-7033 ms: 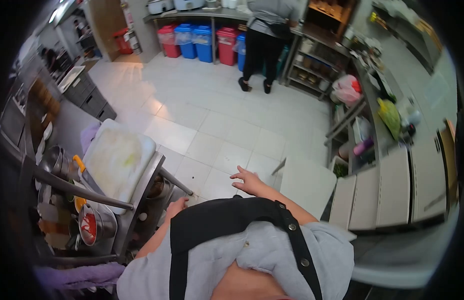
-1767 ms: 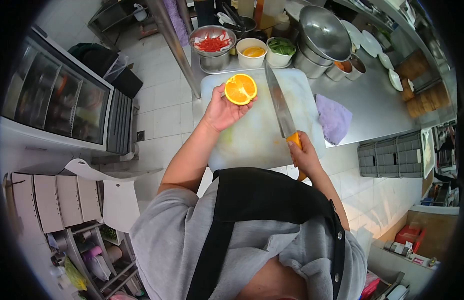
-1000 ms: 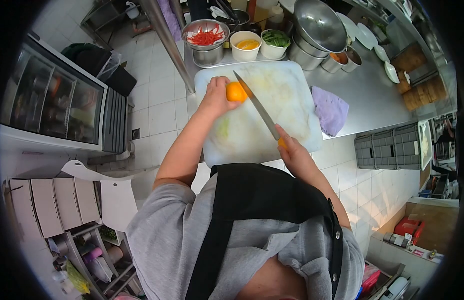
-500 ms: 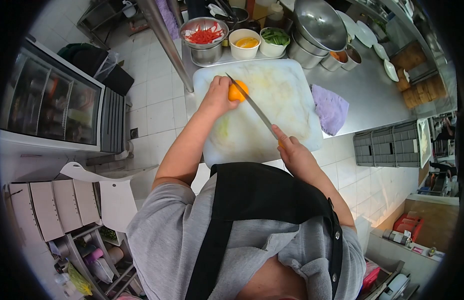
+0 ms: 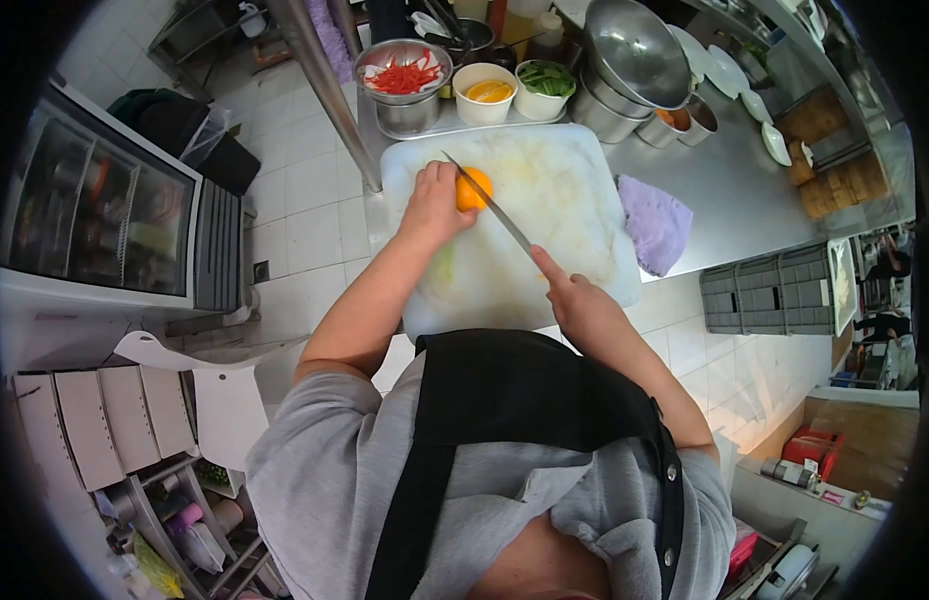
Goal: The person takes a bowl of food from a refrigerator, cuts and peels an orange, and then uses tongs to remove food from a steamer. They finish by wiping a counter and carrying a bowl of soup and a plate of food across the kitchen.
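On the white cutting board [image 5: 544,240], my left hand [image 5: 433,205] is closed round the left side of an orange [image 5: 475,190], pinning it near the board's far left part. A long kitchen knife [image 5: 506,218] lies diagonally across the top of the orange, its tip reaching past it at the far left. My right hand [image 5: 569,300] grips the knife's handle, index finger stretched along the blade's back. The fingers cover much of the handle. Whether the blade has entered the peel cannot be made out.
Behind the board stand a metal bowl of red strips [image 5: 404,76], a tub of orange slices [image 5: 484,94], a tub of green pieces [image 5: 544,91] and a large steel bowl [image 5: 636,52]. A purple cloth [image 5: 654,225] lies right of the board. A metal post [image 5: 329,95] rises at left.
My right hand has pushed the knife slightly forward and left over the orange. My left hand keeps its hold. The whole view has shifted a little.
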Action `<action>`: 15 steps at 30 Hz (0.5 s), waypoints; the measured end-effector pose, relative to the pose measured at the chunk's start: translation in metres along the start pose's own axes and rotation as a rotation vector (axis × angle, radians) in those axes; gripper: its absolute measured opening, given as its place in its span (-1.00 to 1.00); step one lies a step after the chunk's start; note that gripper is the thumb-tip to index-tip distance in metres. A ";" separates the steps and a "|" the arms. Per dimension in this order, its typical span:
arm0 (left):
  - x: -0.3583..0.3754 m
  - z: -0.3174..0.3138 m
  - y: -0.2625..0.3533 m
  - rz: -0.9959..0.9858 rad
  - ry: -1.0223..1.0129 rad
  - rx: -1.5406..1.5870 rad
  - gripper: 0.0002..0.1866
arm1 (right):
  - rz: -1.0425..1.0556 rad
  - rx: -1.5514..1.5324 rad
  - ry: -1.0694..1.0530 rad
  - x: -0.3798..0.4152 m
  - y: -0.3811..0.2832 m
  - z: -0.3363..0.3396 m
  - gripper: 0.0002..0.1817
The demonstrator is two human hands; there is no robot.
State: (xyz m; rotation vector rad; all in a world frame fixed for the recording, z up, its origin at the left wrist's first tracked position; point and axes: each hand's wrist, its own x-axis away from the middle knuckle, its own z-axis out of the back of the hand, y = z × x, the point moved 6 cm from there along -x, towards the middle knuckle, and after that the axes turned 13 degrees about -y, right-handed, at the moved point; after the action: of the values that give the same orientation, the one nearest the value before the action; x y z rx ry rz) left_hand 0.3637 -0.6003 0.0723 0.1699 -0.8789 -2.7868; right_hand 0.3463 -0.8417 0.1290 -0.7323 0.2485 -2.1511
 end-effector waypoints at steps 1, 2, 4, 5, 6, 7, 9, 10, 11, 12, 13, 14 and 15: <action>-0.001 0.000 0.000 0.000 -0.004 -0.004 -0.39 | 0.009 0.008 0.004 -0.004 -0.002 0.001 -0.28; -0.001 0.000 0.001 -0.001 -0.006 -0.005 -0.39 | 0.018 0.016 0.009 -0.009 -0.004 0.003 -0.28; -0.001 0.001 0.002 -0.003 -0.012 -0.009 -0.39 | 0.009 0.048 0.003 -0.025 -0.004 0.000 -0.27; 0.000 0.000 0.002 -0.010 0.000 -0.008 -0.38 | 0.005 0.063 0.000 -0.035 -0.003 -0.003 -0.27; -0.001 -0.001 0.000 -0.019 0.012 -0.009 -0.38 | 0.001 0.056 -0.006 -0.048 0.000 -0.008 -0.26; -0.001 -0.001 0.000 -0.027 0.025 -0.010 -0.38 | -0.002 0.049 -0.013 -0.062 0.003 -0.014 -0.26; 0.000 0.000 0.000 -0.019 0.022 0.006 -0.38 | -0.008 0.042 -0.033 -0.077 0.005 -0.018 -0.25; 0.001 0.000 0.001 -0.013 0.022 0.015 -0.38 | -0.011 0.041 -0.048 -0.081 0.005 -0.018 -0.24; 0.001 0.000 0.001 -0.009 0.037 0.014 -0.37 | -0.013 0.039 -0.061 -0.082 0.005 -0.019 -0.23; 0.002 -0.001 0.001 -0.006 0.052 0.011 -0.36 | -0.020 0.042 -0.069 -0.081 0.004 -0.018 -0.23; 0.003 -0.003 0.000 -0.002 0.064 0.009 -0.35 | -0.028 0.044 -0.080 -0.079 0.004 -0.017 -0.22; 0.004 -0.005 0.000 0.010 0.079 0.009 -0.35 | -0.034 0.048 -0.090 -0.076 0.003 -0.015 -0.21; 0.005 -0.007 0.000 0.019 0.097 0.007 -0.34 | -0.043 0.036 -0.114 -0.071 0.004 -0.015 -0.21</action>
State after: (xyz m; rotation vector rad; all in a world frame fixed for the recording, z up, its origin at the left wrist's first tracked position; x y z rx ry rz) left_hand 0.3599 -0.6050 0.0661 0.2937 -0.8617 -2.7323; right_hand 0.3747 -0.7904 0.0858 -0.8435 0.1348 -2.1398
